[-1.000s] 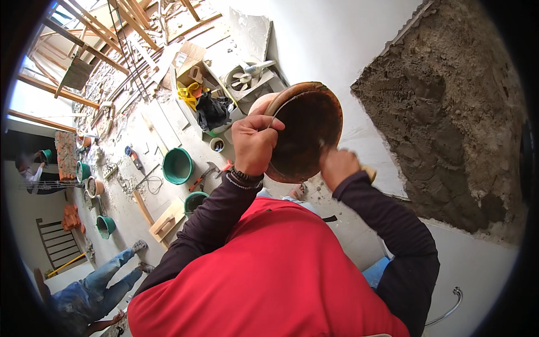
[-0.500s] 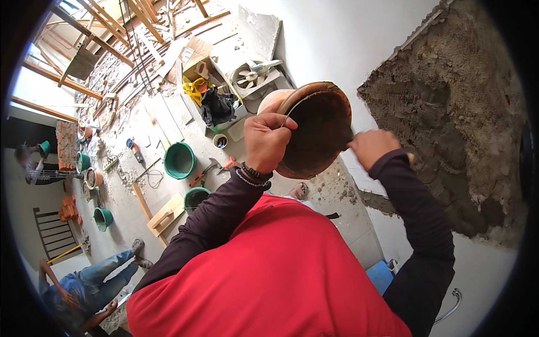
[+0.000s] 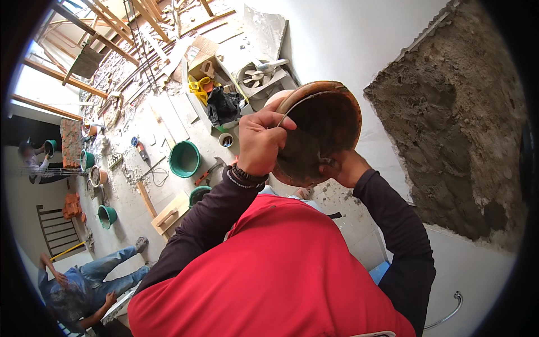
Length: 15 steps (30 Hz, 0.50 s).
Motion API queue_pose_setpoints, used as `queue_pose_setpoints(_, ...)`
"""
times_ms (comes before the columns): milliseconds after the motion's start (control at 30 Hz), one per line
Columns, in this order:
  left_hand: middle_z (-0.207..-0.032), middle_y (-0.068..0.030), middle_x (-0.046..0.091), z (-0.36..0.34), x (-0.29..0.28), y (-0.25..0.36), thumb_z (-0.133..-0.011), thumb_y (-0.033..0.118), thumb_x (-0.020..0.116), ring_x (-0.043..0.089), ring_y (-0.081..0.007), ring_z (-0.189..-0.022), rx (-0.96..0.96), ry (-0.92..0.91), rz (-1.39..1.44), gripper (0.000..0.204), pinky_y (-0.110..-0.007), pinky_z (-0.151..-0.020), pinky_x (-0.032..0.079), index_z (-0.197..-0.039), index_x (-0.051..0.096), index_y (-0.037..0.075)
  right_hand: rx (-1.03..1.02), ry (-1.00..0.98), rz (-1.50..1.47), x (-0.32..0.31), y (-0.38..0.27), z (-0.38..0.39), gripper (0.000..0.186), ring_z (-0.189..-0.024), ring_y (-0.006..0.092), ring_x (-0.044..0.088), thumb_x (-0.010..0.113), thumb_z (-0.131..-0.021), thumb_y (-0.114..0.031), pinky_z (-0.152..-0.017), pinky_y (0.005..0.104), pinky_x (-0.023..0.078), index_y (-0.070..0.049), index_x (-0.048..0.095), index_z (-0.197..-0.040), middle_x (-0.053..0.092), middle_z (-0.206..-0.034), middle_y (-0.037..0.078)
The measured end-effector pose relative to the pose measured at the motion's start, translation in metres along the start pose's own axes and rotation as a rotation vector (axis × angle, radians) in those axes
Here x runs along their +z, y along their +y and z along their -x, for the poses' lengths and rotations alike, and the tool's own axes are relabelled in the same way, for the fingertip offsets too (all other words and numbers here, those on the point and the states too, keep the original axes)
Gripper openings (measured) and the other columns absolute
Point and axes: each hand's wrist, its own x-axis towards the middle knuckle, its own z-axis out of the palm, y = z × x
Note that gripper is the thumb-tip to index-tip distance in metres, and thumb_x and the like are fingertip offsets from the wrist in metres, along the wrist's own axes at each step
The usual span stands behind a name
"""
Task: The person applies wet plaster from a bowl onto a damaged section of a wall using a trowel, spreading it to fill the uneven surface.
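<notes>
An orange-brown bucket (image 3: 314, 92) with a mortar-stained inside hangs tilted in front of me, its mouth facing up toward my head. My left hand (image 3: 263, 140) is closed on its left rim and wire handle. At the lower right of the mouth is my right hand (image 3: 345, 167), fingers curled inside the rim around what looks like a trowel, mostly hidden by the hand and the dark interior. To the right, wet grey mortar (image 3: 449, 123) covers a large rough patch of the white wall (image 3: 337, 39).
Green buckets (image 3: 185, 159), an angle grinder (image 3: 140, 149), a hammer (image 3: 210, 171) and a wooden float (image 3: 168, 218) lie on the floor at left. Beyond the bucket stand a box of tools (image 3: 224, 106) and a fan (image 3: 255, 77). Two other people (image 3: 73, 292) are at far left.
My right hand has moved left and down from beside the wall patch into the bucket's mouth. The bucket has shifted slightly right, still held by my left hand.
</notes>
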Motion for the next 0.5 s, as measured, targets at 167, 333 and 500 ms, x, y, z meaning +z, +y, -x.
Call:
queue_pose_setpoints(167,-0.124,-0.0233,0.056,0.006,-0.021,-0.001,-0.055,-0.011,0.046,0.062,-0.0208,-0.092,-0.006,0.145,0.038,0.026,-0.018,-0.059,0.043,-0.072,0.065,-0.011,0.049,-0.093,-0.071,-0.015,-0.002,0.02,0.031,-0.081,0.0378,0.063,0.067,-0.078,-0.026,-0.073,0.0436,0.05,-0.005,0.065,-0.101,0.066,-0.082,0.018)
queue_pose_setpoints(333,-0.125,-0.0197,0.056,0.008,-0.026,-0.009,-0.057,-0.011,0.047,0.061,-0.017,-0.088,-0.071,0.212,0.076,0.024,-0.016,-0.05,0.038,-0.072,0.065,-0.01,0.137,0.102,0.275,-0.019,0.001,0.013,0.024,-0.076,0.0356,0.064,0.064,-0.08,-0.031,-0.069,0.0459,0.05,-0.01,0.067,-0.092,0.066,-0.075,0.015)
queue_pose_setpoints(500,-0.128,-0.0187,0.055,0.005,-0.04,-0.025,-0.06,-0.01,0.045,0.061,-0.0181,-0.092,-0.017,0.253,0.121,0.026,-0.016,-0.054,0.04,-0.075,0.066,-0.008,0.151,0.141,0.331,-0.039,-0.015,0.019,0.023,-0.073,0.0346,0.063,0.064,-0.08,-0.031,-0.068,0.0458,0.049,-0.009,0.066,-0.086,0.065,-0.071,0.013)
